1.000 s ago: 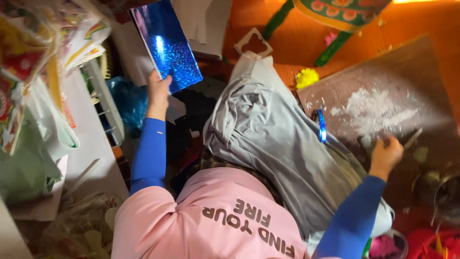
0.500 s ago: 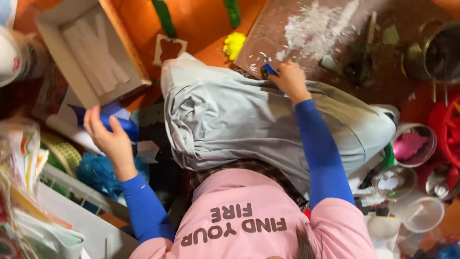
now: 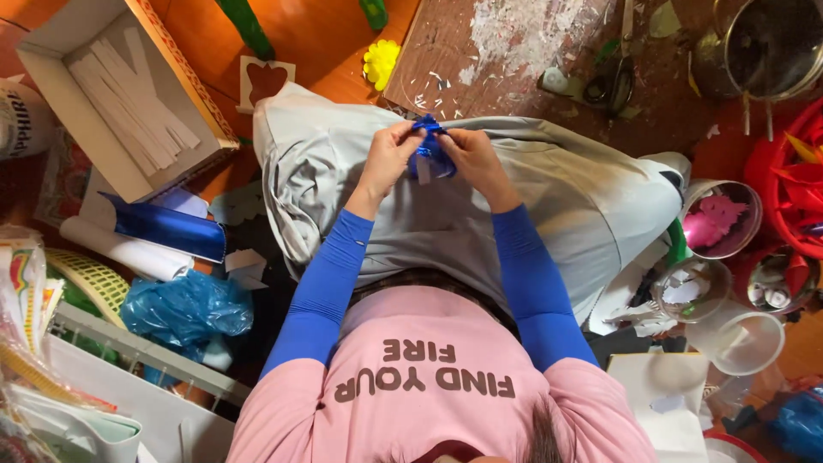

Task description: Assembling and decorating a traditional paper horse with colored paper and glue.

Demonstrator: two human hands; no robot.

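Both my hands meet over my lap, on the grey cloth [image 3: 557, 197] that covers my legs. My left hand [image 3: 390, 159] and my right hand [image 3: 473, 160] together pinch a small shiny blue paper piece [image 3: 431, 147] with a pale strip hanging from it. My fingers are closed on it from both sides. My sleeves are blue and my shirt is pink.
An open cardboard box [image 3: 51, 60] of white paper strips lies at the upper left, a shiny blue sheet [image 3: 167, 227] below it. Ahead is a brown board [image 3: 531, 51] with white scraps and scissors [image 3: 613, 81]. A metal pot [image 3: 763, 43], a red basket [image 3: 793, 180] and cups of scraps [image 3: 720, 219] stand right.
My left hand has put down the large blue sheet at the left. My right hand came back from the board with the small blue piece, and both hands now hold it over my lap.
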